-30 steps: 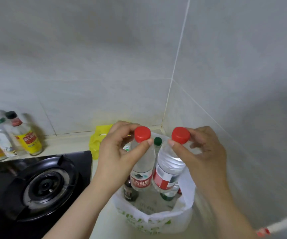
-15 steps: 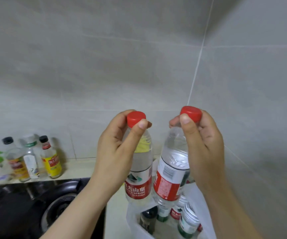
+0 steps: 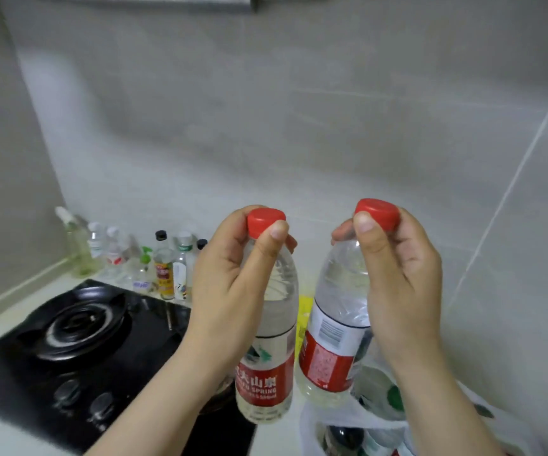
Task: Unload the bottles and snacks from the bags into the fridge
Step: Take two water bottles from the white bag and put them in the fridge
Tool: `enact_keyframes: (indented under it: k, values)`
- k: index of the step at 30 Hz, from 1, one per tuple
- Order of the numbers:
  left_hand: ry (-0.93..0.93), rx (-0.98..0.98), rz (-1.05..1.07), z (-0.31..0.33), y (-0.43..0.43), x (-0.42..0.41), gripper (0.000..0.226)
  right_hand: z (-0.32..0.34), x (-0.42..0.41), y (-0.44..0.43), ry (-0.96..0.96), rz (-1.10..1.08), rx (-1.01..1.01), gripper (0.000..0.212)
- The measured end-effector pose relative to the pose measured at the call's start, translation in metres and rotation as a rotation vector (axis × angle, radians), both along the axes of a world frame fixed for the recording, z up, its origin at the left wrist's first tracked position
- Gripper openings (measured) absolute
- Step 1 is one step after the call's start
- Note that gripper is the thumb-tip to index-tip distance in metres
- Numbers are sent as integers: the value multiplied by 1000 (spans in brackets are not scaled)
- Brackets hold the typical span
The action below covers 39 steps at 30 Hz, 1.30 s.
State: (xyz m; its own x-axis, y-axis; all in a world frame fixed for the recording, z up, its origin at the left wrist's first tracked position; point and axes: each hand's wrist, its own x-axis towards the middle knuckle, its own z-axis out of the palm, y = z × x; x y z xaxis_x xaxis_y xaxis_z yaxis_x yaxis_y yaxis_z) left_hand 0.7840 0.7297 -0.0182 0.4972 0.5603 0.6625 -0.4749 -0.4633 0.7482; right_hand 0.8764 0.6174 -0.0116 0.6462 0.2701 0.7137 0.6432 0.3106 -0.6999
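Observation:
My left hand [image 3: 233,284] grips the neck of a clear water bottle [image 3: 266,373] with a red cap and red label, held upright in the air. A second red-capped water bottle [image 3: 332,340] hangs from my right hand [image 3: 397,274], also gripped at the neck. Both bottles are above the white plastic bag [image 3: 312,422] at the bottom right, which stands open with several more bottles inside. A yellow bag [image 3: 303,311] shows between the two bottles. No fridge is in view.
A black gas stove [image 3: 75,327] fills the counter at the lower left. Several condiment bottles [image 3: 164,271] stand along the back wall behind it. Grey tiled walls meet in a corner at the right.
Both hands have lifted the two water bottles up out of the white bag. The view has swung left, so more of the stove and the condiment bottles now shows.

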Motion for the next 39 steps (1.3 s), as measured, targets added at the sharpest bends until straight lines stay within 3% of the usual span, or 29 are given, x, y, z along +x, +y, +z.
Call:
enact_keyframes:
  k: [9, 16, 22, 32, 39]
  values:
    - [30, -13, 428, -9, 3, -77, 20, -9, -40, 55, 0, 409, 43, 26]
    - [59, 17, 699, -9, 12, -164, 25, -6, -112, 95, -9, 692, 37, 9]
    - [65, 39, 895, -7, 25, -251, 28, -2, -197, 134, -33, 887, 4, 27]
    - [46, 52, 1179, -6, 28, -398, 27, -3, -348, 179, -45, 1218, -3, 25]
    - [39, 29, 1395, -8, 13, -463, 20, -5, -430, 196, -37, 1468, -8, 36]
